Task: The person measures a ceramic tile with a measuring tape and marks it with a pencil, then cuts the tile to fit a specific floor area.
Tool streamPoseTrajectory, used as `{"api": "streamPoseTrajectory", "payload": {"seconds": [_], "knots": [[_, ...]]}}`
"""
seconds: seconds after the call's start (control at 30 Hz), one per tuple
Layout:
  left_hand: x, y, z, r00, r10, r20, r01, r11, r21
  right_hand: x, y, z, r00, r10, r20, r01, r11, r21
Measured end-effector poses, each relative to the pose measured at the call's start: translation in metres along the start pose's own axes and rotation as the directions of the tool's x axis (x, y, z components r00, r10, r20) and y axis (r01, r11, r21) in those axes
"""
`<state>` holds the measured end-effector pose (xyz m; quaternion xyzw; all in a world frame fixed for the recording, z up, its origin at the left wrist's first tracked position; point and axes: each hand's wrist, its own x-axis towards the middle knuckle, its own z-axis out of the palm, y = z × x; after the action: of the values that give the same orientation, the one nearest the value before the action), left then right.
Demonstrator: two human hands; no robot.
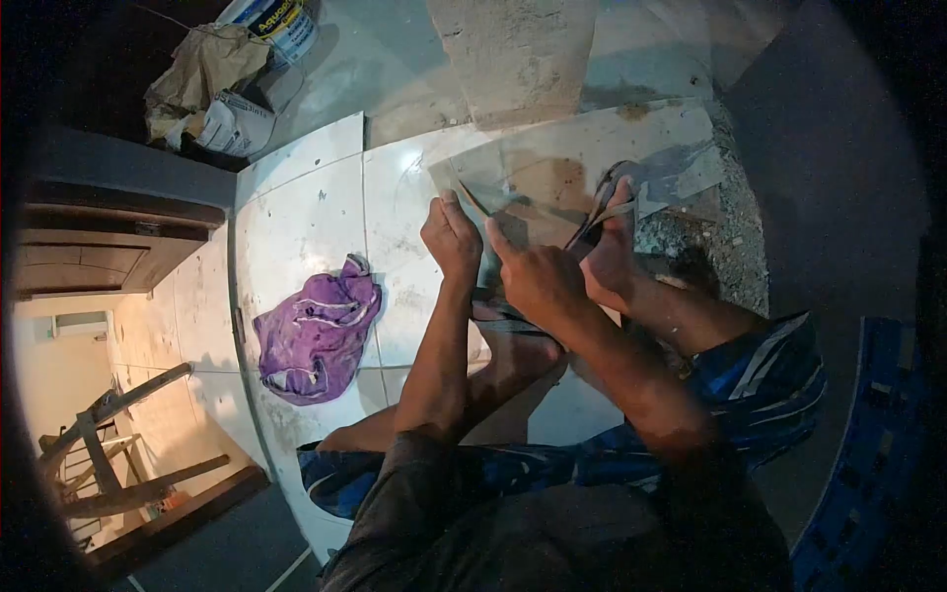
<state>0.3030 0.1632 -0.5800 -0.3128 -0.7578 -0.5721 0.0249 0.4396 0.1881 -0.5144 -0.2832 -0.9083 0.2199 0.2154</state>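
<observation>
My left hand (454,239) is closed, thumb up, on a thin flat pale piece (446,176) with a dark slanted edge; its exact kind is not clear. Just to its right, my right hand (543,281) has the index finger stretched out, its tip close to the lower end of that dark edge. The other right fingers curl under the palm, and whatever they hold is hidden. Both hands are above the white floor tiles (404,296), between my feet, which wear strapped sandals (599,207).
A crumpled purple cloth (321,335) lies on the tiles to the left. Farther back are a paint bucket (281,30), a brown paper bag (202,74) and a white sack (235,123). Rough broken floor (735,237) borders the tiles on the right. A wooden frame (104,454) stands lower left.
</observation>
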Motion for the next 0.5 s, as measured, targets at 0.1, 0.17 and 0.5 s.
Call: {"api": "streamPoseTrajectory", "payload": {"seconds": [0.1, 0.17, 0.5], "knots": [[0.000, -0.001, -0.002, 1.000, 0.016, 0.025, -0.017, 0.999, 0.041, 0.038, -0.004, 0.007, 0.997, 0.055, 0.063, -0.055, 0.999, 0.000], [-0.002, -0.006, -0.001, 0.995, 0.097, 0.006, -0.097, 0.984, 0.151, 0.044, -0.005, 0.013, 0.991, 0.093, 0.092, -0.096, 0.995, 0.039], [0.003, -0.012, 0.006, 0.999, -0.029, -0.028, 0.034, 0.980, 0.194, 0.005, 0.016, 0.014, 0.963, 0.191, 0.190, -0.178, 0.980, -0.087]]}}
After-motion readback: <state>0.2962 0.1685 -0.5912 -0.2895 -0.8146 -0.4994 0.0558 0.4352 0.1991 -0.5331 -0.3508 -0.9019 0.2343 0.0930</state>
